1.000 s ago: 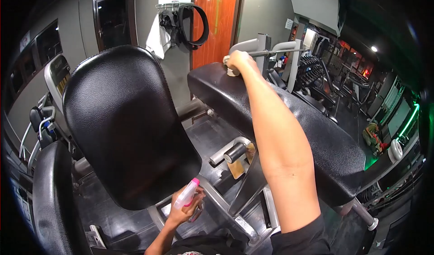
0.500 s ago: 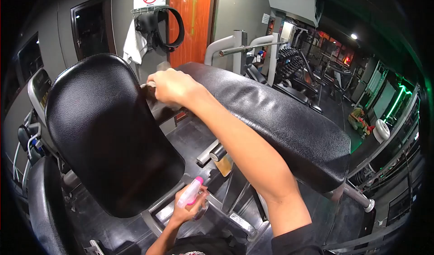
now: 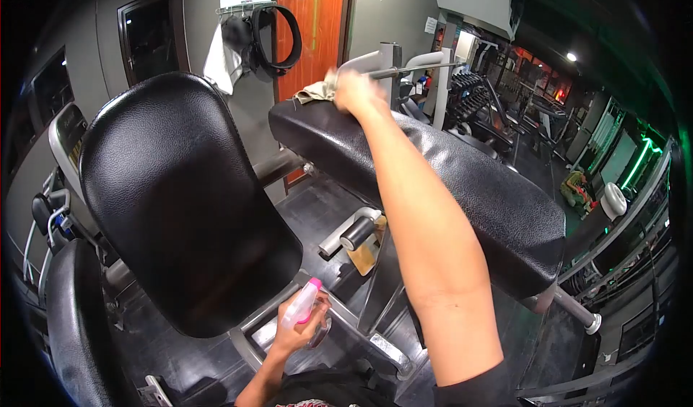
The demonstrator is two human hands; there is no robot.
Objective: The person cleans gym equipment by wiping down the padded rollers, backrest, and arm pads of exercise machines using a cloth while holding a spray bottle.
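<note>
My right hand, blurred by motion, presses a beige cloth onto the far end of a long black padded cushion. The fingers are closed around part of the cloth, which spreads out to the left of the hand. Low in the view, my left hand grips a spray bottle with a pink and whitish head; its clear lower part is partly hidden by the fingers. A black padded seat back stands left of the cushion.
Below the cushion are a metal frame with a foam roller and a bar end. Another black pad is at far left. A belt and white towel hang on the wall. Dumbbell racks stand behind.
My right hand has moved up and right, from the metal bar beside the seat back onto the cushion's far end, carrying the cloth. My left hand still holds the spray bottle.
</note>
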